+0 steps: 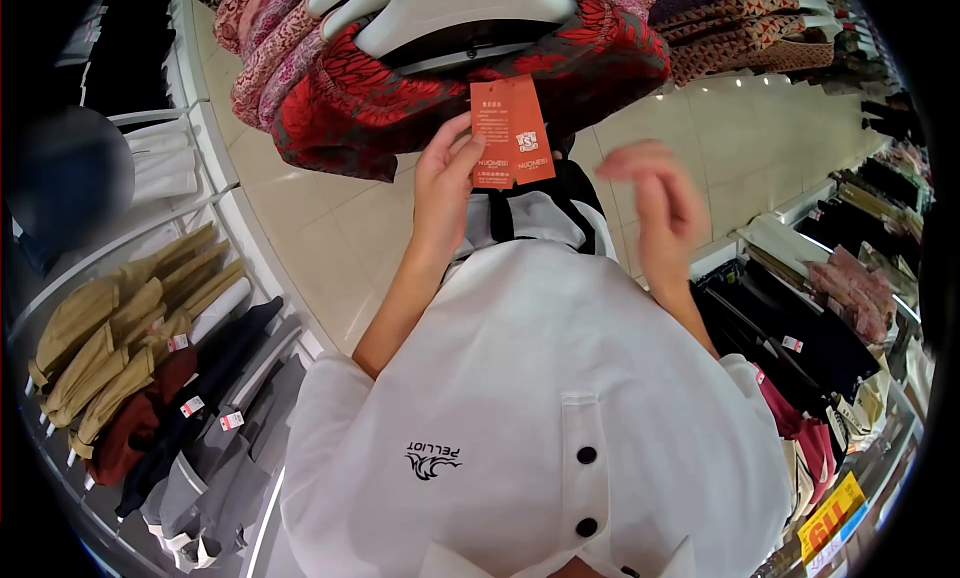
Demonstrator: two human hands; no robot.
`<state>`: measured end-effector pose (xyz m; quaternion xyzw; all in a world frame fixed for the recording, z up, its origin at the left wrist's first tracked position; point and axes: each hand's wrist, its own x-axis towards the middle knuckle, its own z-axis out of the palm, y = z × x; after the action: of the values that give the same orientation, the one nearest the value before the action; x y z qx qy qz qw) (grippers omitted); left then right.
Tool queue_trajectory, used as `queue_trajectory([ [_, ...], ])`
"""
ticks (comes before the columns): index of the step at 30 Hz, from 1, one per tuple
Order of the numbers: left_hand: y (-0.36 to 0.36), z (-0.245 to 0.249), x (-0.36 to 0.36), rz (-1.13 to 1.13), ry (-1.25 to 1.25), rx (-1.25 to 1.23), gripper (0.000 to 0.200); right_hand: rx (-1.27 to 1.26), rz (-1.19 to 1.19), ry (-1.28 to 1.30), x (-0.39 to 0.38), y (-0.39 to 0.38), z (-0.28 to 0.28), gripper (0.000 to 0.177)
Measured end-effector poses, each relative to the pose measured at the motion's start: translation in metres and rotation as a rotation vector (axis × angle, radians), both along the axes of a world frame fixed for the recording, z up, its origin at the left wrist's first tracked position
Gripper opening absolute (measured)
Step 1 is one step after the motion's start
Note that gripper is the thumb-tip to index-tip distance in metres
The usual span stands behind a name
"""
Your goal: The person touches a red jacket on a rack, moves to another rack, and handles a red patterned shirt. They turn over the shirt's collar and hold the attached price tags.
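Note:
My left hand [448, 168] pinches orange-red paper hang tags [507, 128] between thumb and fingers. Printed text and a white code square show on the tags, two of which are fanned side by side. They hang in front of a red and dark patterned garment [345, 103] on a white hanger [470, 13]. To the right of the tags, my right hand [655, 193] is raised and blurred by motion. Its fingers are bent but look apart, with nothing visible in them, and it does not touch the tags.
Pink patterned garments [280, 53] hang beside the red one. On the left, a rack holds tan clothes [120, 328] and grey clothes [215, 478]. Dark folded clothes [790, 318] lie on the right, near a yellow price sign [832, 518]. Tiled floor [340, 228] lies between them.

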<state>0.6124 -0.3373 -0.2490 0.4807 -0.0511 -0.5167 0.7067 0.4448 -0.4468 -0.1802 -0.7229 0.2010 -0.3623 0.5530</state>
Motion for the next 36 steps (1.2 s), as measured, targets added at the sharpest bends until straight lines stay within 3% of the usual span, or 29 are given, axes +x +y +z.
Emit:
queue_trajectory([
  [2,-0.001,-0.002,0.0,-0.008,0.009,0.006,0.033,0.065,0.278,-0.356,0.001,0.002,0.039,0.019],
  [3,-0.001,-0.003,0.0,-0.01,-0.002,0.013,0.032,-0.147,0.479,-0.357,0.002,-0.005,0.066,0.045],
  [5,-0.003,-0.004,-0.001,-0.012,-0.022,0.027,0.03,-0.284,0.551,-0.464,-0.001,0.009,0.113,0.029],
  [7,-0.003,-0.004,-0.001,-0.012,0.013,0.023,0.03,-0.294,0.763,-0.565,-0.005,0.01,0.129,0.025],
  [9,-0.002,-0.005,-0.001,-0.003,0.036,0.021,0.03,-0.238,0.817,-0.715,0.005,0.018,0.133,0.014],
  [13,-0.005,-0.006,0.0,0.011,0.049,0.019,0.03,-0.106,0.645,-0.682,0.018,0.044,0.155,0.023],
  [22,-0.005,-0.008,0.002,0.028,0.067,-0.008,0.03,-0.076,0.598,-0.608,0.021,0.05,0.155,0.018],
  [27,-0.005,-0.006,0.002,0.02,0.065,-0.009,0.03,-0.054,0.55,-0.427,0.015,0.057,0.158,0.016],
  [29,-0.006,-0.006,0.002,0.021,0.073,-0.011,0.03,-0.062,0.674,-0.473,0.022,0.044,0.156,0.014],
  [32,-0.007,-0.005,0.002,0.02,0.061,-0.01,0.03,-0.07,0.637,-0.536,0.022,0.043,0.158,0.015],
  [36,-0.008,-0.006,0.003,-0.003,0.049,-0.008,0.03,-0.114,0.664,-0.495,0.022,0.039,0.16,0.032],
])
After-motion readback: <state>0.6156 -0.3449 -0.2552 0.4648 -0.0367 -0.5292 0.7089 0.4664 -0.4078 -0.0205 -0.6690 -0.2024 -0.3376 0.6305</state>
